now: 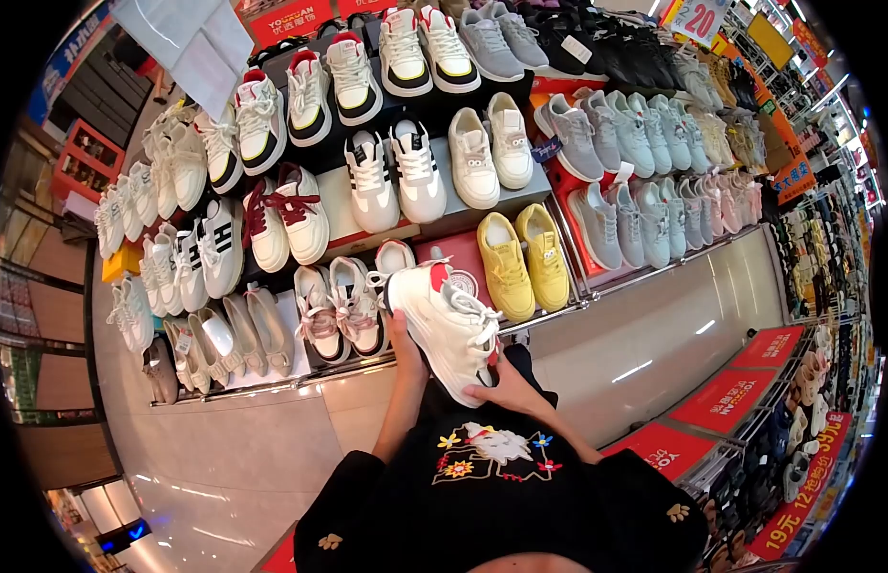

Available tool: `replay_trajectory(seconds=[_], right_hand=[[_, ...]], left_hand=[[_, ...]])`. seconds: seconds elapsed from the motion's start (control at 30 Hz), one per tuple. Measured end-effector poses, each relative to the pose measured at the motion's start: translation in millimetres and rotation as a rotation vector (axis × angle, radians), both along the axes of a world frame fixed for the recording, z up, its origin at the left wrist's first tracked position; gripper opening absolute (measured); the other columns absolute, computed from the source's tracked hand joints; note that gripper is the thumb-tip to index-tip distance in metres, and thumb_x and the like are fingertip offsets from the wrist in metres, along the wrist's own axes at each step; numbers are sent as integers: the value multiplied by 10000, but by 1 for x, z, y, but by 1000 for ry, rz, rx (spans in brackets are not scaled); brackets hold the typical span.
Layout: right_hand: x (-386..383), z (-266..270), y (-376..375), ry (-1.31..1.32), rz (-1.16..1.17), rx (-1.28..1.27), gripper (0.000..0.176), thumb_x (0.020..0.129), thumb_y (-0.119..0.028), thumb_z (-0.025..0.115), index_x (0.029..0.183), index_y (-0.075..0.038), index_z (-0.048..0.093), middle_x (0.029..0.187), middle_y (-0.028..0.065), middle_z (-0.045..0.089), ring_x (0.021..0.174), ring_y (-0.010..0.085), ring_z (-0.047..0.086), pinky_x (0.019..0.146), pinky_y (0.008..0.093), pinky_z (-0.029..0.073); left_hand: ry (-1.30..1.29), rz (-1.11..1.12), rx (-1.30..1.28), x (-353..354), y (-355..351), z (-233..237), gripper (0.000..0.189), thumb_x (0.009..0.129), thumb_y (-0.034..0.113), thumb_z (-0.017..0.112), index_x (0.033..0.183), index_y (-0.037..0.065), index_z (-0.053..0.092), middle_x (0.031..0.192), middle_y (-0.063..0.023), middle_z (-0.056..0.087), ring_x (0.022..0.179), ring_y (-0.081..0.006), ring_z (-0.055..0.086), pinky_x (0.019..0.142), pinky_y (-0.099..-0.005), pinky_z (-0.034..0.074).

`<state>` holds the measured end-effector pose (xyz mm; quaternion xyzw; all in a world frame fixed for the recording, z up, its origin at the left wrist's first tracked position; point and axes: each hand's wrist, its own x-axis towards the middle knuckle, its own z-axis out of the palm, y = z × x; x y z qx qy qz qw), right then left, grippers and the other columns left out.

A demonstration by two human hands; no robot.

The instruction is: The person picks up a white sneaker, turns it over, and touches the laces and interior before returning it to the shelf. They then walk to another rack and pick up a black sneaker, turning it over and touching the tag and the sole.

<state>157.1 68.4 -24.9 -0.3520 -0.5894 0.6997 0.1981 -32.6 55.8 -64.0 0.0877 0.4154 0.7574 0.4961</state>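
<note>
A white lace-up sneaker [439,320] with a red patch is held up in front of my chest. My left hand [406,346] grips it along the left side, near one end. From the right, my right hand [506,384] closes round its lower end, thumb on the white sole. Just behind it, a similar sneaker with red lining [394,256] is on the shelf, partly hidden. To its right is a pair of yellow sneakers [506,265]. On the left stand white sneakers with pinkish laces [351,304].
Tiered racks hold rows of shoes, among them grey sneakers [601,224] and beige flats [268,329]. A metal rail [367,365] runs along the front edge. Red signs [726,399] line another shoe rack at the right. Tiled floor [243,458] shows between.
</note>
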Motion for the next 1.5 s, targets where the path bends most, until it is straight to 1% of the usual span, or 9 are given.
replay_trajectory(seconds=[0.07, 0.27, 0.43, 0.5, 0.57, 0.9, 1.13, 1.37, 1.5], right_hand=[[-3, 4, -3, -192, 123, 78, 913, 698, -298, 781, 1384, 12, 264, 1385, 172, 365, 1271, 241, 365, 1070, 329, 257], [-16, -4, -17, -85, 8, 1, 856, 709, -299, 770, 1362, 10, 310, 1340, 158, 414, 1248, 235, 384, 1060, 324, 267], [-21, -19, -27, -65, -224, -83, 830, 727, -246, 752, 1363, 25, 292, 1332, 158, 410, 1242, 239, 385, 1054, 320, 274], [-22, -26, -29, -98, -333, -89, 842, 726, -229, 748, 1373, 21, 270, 1348, 155, 391, 1250, 238, 376, 1054, 321, 274], [-18, -35, -27, -139, -379, -140, 849, 728, -222, 744, 1379, 20, 254, 1351, 154, 386, 1246, 241, 382, 1050, 325, 281], [-44, -81, 11, -560, -456, 285, 871, 638, -381, 782, 1267, 56, 368, 1169, 239, 540, 1067, 356, 549, 918, 379, 419], [-89, -109, 35, -643, -527, 557, 824, 624, -337, 763, 1270, 9, 385, 1177, 218, 525, 1096, 365, 508, 913, 412, 413], [-100, -128, 40, -666, -582, 795, 799, 616, -270, 768, 1243, 52, 392, 1147, 232, 519, 1070, 385, 496, 913, 438, 387], [-106, -133, 39, -686, -568, 737, 804, 629, -275, 766, 1248, 62, 379, 1187, 247, 485, 1105, 394, 466, 933, 452, 369]], left_hand=[[4, -4, -20, 3, -5, -5, 693, 906, 544, 360, 1362, 23, 337, 1358, -141, 431, 1212, -265, 451, 1019, -372, 353], [-60, -40, 6, -4, -9, -5, 668, 915, 518, 378, 1352, 14, 343, 1331, -145, 457, 1185, -264, 480, 998, -371, 377], [149, -136, -261, -13, -10, 7, 497, 955, 342, 449, 1322, 16, 372, 1306, -118, 465, 1166, -209, 485, 992, -329, 372], [440, -185, -128, -15, -15, -10, 520, 938, 262, 519, 1340, -15, 340, 1320, -162, 439, 1200, -217, 443, 1017, -314, 324], [506, -262, -190, -17, -31, -18, 441, 928, 248, 540, 1269, -6, 422, 1247, -138, 496, 1150, -196, 478, 975, -307, 359], [584, -330, -275, -31, -71, -62, 325, 926, 244, 544, 1145, 5, 519, 1058, -104, 602, 954, -155, 578, 843, -281, 446], [798, -389, -324, -32, -66, -26, 312, 930, 205, 530, 1150, -15, 501, 1055, -115, 607, 936, -150, 578, 840, -278, 455], [872, -412, -286, -32, -68, -44, 314, 920, 190, 537, 1148, -24, 504, 1042, -124, 616, 924, -171, 592, 822, -290, 469], [934, -382, -296, -36, -62, -43, 311, 877, 162, 578, 1123, -21, 524, 1080, -176, 596, 1005, -293, 580, 877, -343, 438]])
